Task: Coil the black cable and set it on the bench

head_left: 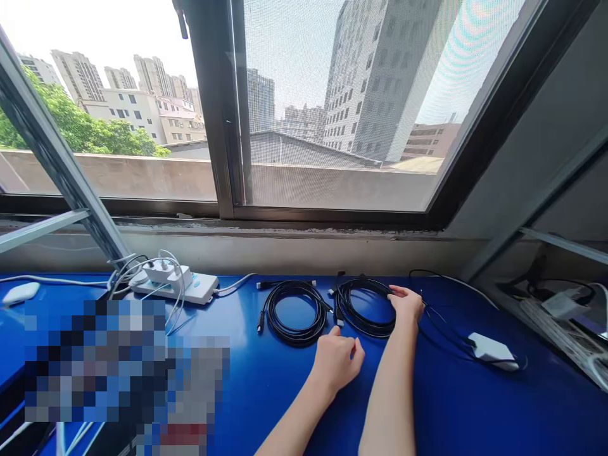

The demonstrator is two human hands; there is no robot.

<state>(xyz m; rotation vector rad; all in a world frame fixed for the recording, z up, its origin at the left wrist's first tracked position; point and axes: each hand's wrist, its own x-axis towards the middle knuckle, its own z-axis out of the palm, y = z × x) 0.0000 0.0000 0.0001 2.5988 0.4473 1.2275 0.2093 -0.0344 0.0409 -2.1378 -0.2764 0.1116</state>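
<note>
Two coils of black cable lie side by side on the blue table. My right hand reaches to the right edge of the right coiled cable, its fingers bent around the strands. Some of those fingertips are hidden. Just below the space between the coils is my left hand, curled into a loose fist with no object visible in it. It is near a light-coloured cable plug. The left coiled cable lies flat, untouched, with dark plug ends sticking out.
A white power strip with adapters and tangled wires stands at the back left. Blurred items lie at the front left. On the right is a white box with black wires. Metal frame legs rise at both sides, before the window.
</note>
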